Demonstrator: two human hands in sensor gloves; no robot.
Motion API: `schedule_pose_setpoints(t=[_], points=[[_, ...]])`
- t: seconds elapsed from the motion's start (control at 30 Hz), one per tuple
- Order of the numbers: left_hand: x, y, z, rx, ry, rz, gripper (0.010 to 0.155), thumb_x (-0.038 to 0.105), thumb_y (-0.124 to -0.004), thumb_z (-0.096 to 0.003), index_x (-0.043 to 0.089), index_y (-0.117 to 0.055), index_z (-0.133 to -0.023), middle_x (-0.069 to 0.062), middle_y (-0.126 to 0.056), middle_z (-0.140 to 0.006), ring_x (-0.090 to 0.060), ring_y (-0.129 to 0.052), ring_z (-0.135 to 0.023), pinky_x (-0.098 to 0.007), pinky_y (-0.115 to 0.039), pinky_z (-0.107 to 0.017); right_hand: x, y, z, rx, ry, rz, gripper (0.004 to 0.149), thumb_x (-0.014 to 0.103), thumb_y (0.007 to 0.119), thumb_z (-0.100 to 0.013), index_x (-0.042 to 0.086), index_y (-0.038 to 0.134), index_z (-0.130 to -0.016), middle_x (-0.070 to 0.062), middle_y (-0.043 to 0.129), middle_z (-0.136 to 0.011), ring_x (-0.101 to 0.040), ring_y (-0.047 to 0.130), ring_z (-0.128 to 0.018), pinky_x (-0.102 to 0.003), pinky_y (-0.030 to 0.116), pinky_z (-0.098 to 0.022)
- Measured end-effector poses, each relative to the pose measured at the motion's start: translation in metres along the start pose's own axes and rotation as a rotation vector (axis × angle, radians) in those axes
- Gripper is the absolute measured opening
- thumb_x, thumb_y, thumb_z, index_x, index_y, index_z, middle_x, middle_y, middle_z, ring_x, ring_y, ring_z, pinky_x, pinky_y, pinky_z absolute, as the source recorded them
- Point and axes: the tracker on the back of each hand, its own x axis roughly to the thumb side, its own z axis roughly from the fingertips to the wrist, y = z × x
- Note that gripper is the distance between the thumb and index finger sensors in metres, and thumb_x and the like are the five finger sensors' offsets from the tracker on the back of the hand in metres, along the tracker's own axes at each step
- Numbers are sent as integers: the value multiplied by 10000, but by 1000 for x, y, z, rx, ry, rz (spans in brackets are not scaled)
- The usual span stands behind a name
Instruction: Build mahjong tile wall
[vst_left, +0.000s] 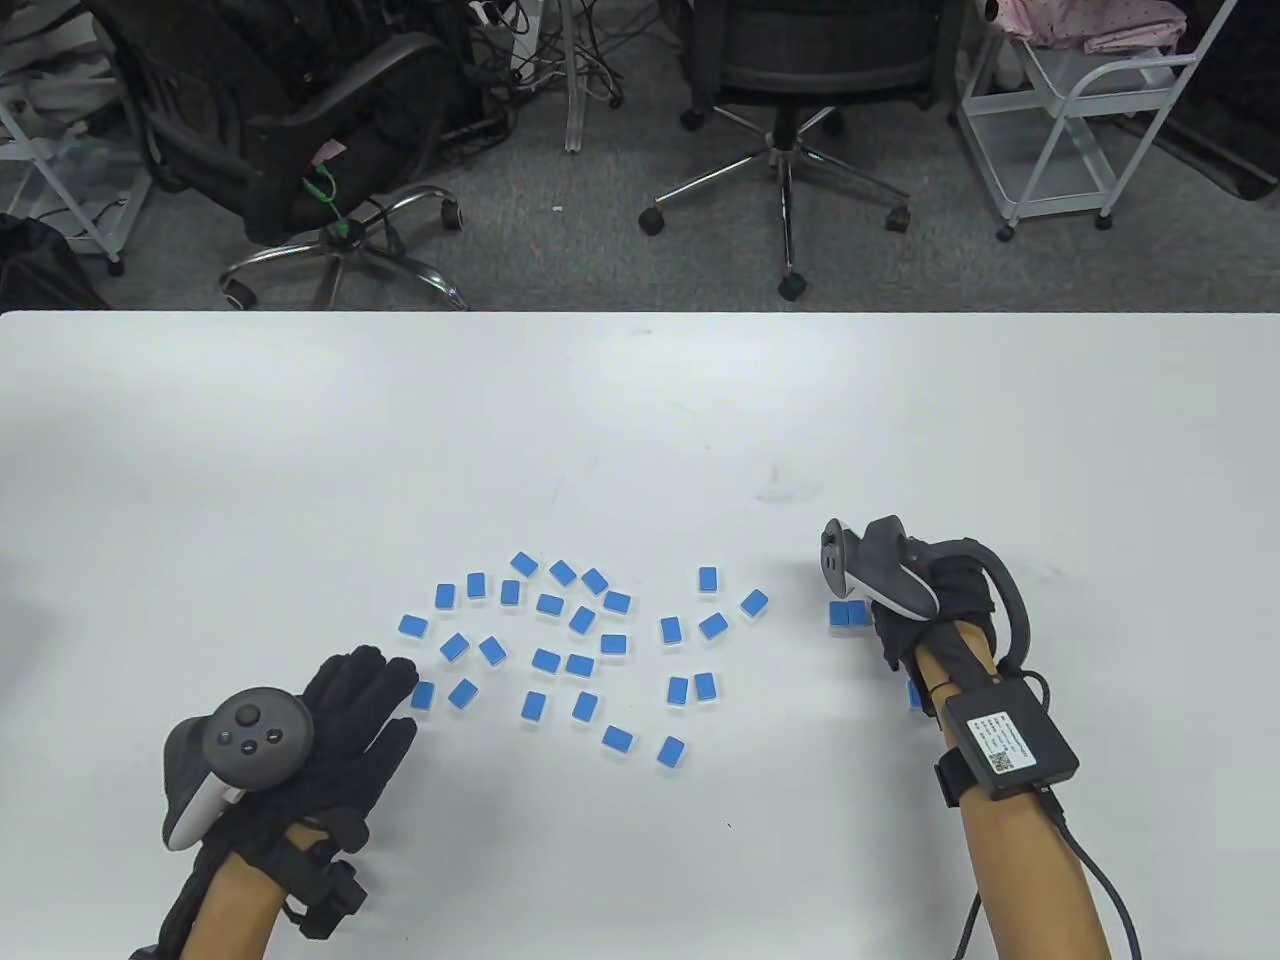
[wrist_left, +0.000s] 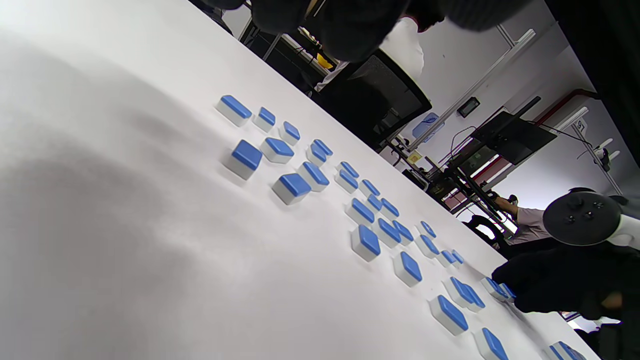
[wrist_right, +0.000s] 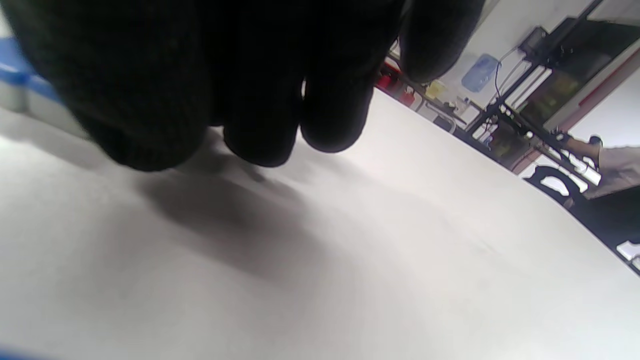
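Note:
Several blue-backed mahjong tiles (vst_left: 580, 664) lie scattered flat on the white table (vst_left: 640, 420); they also show in the left wrist view (wrist_left: 294, 186). My left hand (vst_left: 403, 698) lies open and flat at the cluster's left edge, fingertips beside one tile (vst_left: 423, 696). My right hand (vst_left: 882, 640) is curled, fingertips down on the table, right beside two tiles (vst_left: 848, 614) set side by side. In the right wrist view its fingers (wrist_right: 260, 125) are bunched with nothing between them, and blue tiles (wrist_right: 15, 75) sit at the left edge. One tile (vst_left: 914, 696) is partly hidden by my right forearm.
The table's far edge (vst_left: 640, 314) has office chairs (vst_left: 790, 60) and a white cart (vst_left: 1080, 110) beyond it. A faint smudge (vst_left: 785, 490) marks the table above my right hand. A cable (vst_left: 1100, 880) trails from the box on my right wrist.

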Motion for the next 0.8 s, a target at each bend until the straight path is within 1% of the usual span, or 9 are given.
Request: schedule_pose_setpoints(t=[0.07,0.13,0.5,0.63,0.7,0.8], points=[[0,0,0,-3,0,-2,693,620,-535,-501,335,-470,-1130,-33,-293,-1218,-349,-230,-1127,-668,-234,-766,4,3,0,4,-17,-3,538,428,937,-288,373,799,-805,110,976,-783,-192,905,-843,-574,572,-783],[0,-1,0,-6,-1,0,695,620,-535,-500,334,-471,-1130,-33,-293,-1219,-350,-231,-1127,-668,-234,-766,5,4,0,-11,-12,8,537,430,937,-285,372,800,-801,112,979,-774,-188,910,-837,-569,577,-782],[1,0,0,-5,-8,-3,694,620,-535,-500,335,-469,-1129,-33,-293,-1218,-350,-232,-1127,-668,-235,-766,5,7,1,-21,-12,-16,542,428,936,-286,373,793,-805,113,973,-779,-185,908,-838,-564,581,-780],[1,0,0,-5,-10,-8,688,621,-534,-501,340,-471,-1126,-32,-293,-1218,-349,-233,-1127,-668,-236,-766,5,7,1,-9,-3,-28,570,439,931,-281,362,780,-825,98,971,-792,-201,906,-843,-569,580,-776],[1,0,0,-2,-9,-3,693,621,-535,-500,337,-469,-1128,-32,-293,-1219,-351,-231,-1127,-669,-234,-766,6,4,2,-1,-4,-28,611,454,926,-277,356,753,-855,84,956,-819,-222,890,-857,-578,572,-773],[1,-1,0,-8,-9,-7,692,620,-535,-501,336,-470,-1129,-33,-294,-1218,-350,-233,-1127,-668,-234,-766,10,-10,8,-49,-7,-28,644,467,915,-275,347,726,-879,76,936,-842,-231,877,-867,-581,570,-769]])
